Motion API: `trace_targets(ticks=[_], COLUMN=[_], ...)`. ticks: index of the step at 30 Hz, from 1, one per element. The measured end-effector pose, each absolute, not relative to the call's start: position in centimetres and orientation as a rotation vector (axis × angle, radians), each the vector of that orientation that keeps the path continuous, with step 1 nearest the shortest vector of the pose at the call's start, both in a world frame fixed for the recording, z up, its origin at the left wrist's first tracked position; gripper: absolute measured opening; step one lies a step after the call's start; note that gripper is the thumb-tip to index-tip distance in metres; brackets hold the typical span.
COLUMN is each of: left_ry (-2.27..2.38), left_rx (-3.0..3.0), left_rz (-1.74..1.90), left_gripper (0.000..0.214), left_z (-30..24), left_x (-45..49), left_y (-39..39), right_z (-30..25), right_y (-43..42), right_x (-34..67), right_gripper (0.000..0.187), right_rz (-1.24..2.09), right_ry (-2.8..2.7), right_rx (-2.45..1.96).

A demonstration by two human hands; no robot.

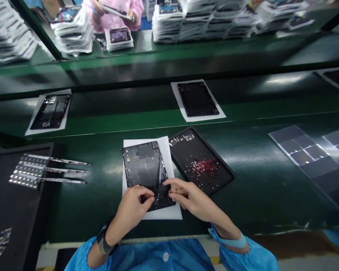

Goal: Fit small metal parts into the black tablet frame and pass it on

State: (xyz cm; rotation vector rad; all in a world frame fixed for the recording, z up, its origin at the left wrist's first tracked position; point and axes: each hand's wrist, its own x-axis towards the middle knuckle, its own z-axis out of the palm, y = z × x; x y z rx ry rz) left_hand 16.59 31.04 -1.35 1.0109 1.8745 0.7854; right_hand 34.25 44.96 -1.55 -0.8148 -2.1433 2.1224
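A black tablet housing with its inside facing up lies on a white sheet in front of me. My left hand is over the housing's near end, thumb and index finger pinched at a small part too tiny to name. At the near right corner of the housing is my right hand. Its index finger reaches over the housing's edge, while the thumb and other fingers close around something small that I cannot make out. A dark strip runs along the housing's right side between the hands and its far end.
Beside the housing, a black tray holds small red-wired parts and a few boards. Adhesive strips rest at a black bin's edge. Further housings lie on the line beyond. Clear film sheets are at right. A co-worker in pink works opposite.
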Motion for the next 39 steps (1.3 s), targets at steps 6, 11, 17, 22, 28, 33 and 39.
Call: trace_targets(ticks=[6,11,17,22,28,33,39], left_ry=[2.122,2.261,2.122,2.012,1.883,1.852,1.951], left_rx=[1.565,1.556,1.593,1.547,1.447,1.348,1.191], left_rz=[0.768,0.500,0.498,0.559,0.580,0.649,0.847], left_gripper=[0.018,0.026,0.015,0.014,0.008,0.010,0.020], left_z=[-0.9,-2.1,-2.6,-1.9,-1.1,-0.3,1.5], left_x=[11.7,6.2,4.7,2.6,1.6,0.4,-7.5], left_y=[34.7,41.9,43.8,45.4,46.4,46.2,53.6], right_z=[0.7,0.9,1.1,0.5,-0.8,-2.3,-2.9], right_y=[50.1,55.0,59.9,65.6,72.0,74.4,75.3], right_x=[35.8,34.6,34.2,33.6,31.6,29.1,27.4], right_gripper=[0.030,0.033,0.037,0.026,0.014,0.031,0.027], right_rz=[2.031,2.039,1.624,1.109,0.673,0.628,0.745], right_ry=[-1.736,-1.328,-1.721,-1.837,-1.898,-1.950,-1.942], right_rx=[-1.054,-1.107,-1.360,-1.649,-2.011,-2.137,-2.163])
